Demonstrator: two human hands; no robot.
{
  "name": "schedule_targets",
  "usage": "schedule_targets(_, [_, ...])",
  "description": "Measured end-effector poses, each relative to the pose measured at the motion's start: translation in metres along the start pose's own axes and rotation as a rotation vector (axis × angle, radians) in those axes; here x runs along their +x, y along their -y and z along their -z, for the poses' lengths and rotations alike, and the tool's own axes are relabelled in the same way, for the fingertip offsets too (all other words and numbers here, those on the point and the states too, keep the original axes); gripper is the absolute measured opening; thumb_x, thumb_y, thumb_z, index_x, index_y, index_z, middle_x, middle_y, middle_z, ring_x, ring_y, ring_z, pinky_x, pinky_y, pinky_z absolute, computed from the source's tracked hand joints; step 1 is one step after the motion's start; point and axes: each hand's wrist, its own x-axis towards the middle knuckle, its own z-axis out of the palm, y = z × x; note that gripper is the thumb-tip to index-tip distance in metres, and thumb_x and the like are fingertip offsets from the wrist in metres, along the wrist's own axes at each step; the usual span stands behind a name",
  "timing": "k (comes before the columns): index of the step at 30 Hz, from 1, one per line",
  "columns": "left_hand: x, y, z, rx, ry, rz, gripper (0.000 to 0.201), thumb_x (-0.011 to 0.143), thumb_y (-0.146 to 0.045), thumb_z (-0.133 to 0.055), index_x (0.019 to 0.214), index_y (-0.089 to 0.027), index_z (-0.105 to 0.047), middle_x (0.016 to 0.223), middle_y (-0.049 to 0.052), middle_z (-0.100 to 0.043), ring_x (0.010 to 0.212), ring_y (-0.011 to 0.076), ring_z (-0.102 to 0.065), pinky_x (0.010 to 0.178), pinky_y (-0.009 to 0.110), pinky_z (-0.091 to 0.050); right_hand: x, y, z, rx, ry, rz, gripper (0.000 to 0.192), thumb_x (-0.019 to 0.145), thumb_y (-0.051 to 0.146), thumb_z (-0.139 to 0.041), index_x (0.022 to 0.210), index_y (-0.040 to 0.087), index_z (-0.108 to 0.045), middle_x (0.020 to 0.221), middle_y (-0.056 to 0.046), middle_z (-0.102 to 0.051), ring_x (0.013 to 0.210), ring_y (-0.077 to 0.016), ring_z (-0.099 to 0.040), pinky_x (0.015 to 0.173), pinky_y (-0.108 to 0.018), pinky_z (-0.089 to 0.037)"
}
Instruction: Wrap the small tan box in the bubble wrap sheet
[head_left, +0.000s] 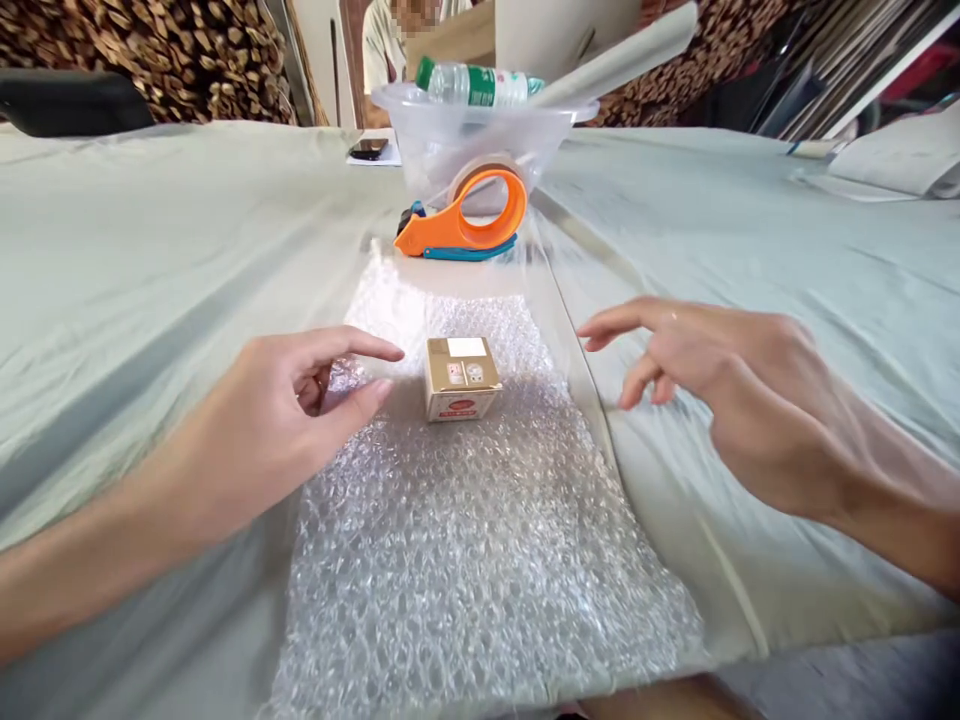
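A small gold and white cardboard box (pixel 460 378) sits on a long sheet of bubble wrap (pixel 480 560) spread over the cloth-covered table. My left hand (pixel 300 410) hovers just left of the box, thumb and index finger apart, with nothing between them. To the right, over the cloth beyond the wrap's edge, my right hand (pixel 720 385) hangs with its fingers spread and holds nothing. Behind the wrap stands an orange tape dispenser (pixel 465 220) with a blue lower edge and a roll of tape in it.
A clear plastic tub (pixel 420 130) stands behind the dispenser, with a green-capped bottle (pixel 480 85) and a white roll (pixel 630 55) across its top. A phone (pixel 369 149) lies left of it. Papers (pixel 900 155) are at the far right. A person (pixel 382 45) is behind the tub.
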Motion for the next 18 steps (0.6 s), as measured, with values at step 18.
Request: schedule_targets(18, [-0.001, -0.005, -0.009, -0.338, -0.044, -0.008, 0.019, 0.095, -0.041, -0.077, 0.109, -0.029, -0.083, 0.061, -0.004, -0.064, 0.048, 0.0098, -0.054, 0.041, 0.018, -0.033, -0.011, 0.007, -0.005, 0.895, 0.141, -0.212, 0.038, 0.110, 0.042, -0.057, 0.109, 0.029, -0.092, 0.138, -0.006, -0.080, 0.138, -0.0333, -0.072, 0.112, -0.045, -0.069])
